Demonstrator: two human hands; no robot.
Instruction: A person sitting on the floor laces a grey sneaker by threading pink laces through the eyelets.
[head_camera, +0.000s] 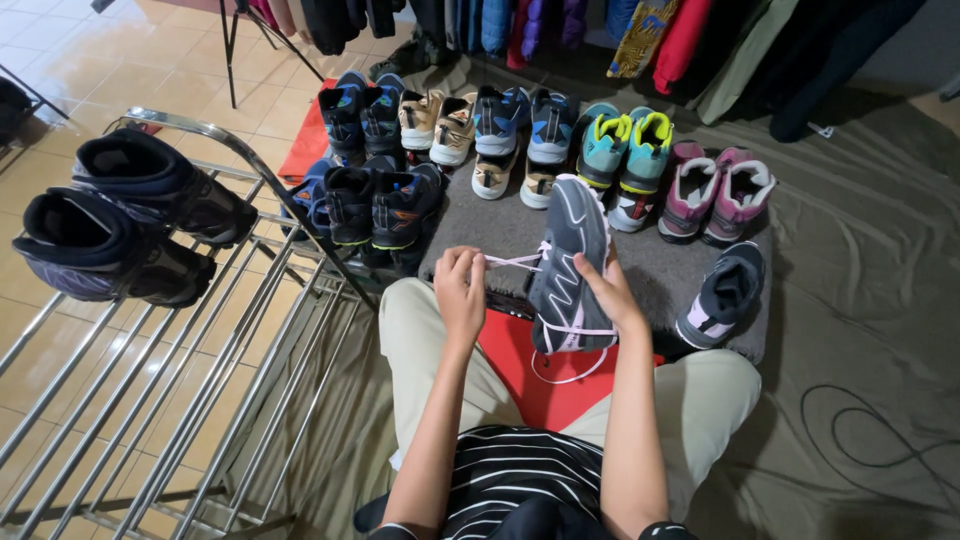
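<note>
The metal rack (200, 380) fills the frame from seven to ten o'clock, and the two dark boots (120, 215) on its top bars look likely to slide if the rack is knocked, since they rest on thin rails. Its lower legs are cut off by the frame edge. At twelve o'clock the hanging clothes (640, 30) are cropped at the top. Below them the grey mat (650, 270) carries rows of paired shoes (540, 130); a lone dark shoe (725, 295) at three o'clock sits near the mat's edge.

At the centre, the grey shoe (570, 265) stands toe-up over the person's lap. The right hand (612, 290) grasps its side and largely hides its own fingers behind the shoe. The left hand (460, 285), at nine o'clock of the shoe, is clenched on the pale lace (515, 260), drawn taut. A hard pull could probably slip the lace from its eyelets or tip the shoe out of the grip. A slack loop of lace (565, 375) hangs at six o'clock and might snag. The shoe's opening and tongue cannot be seen.
</note>
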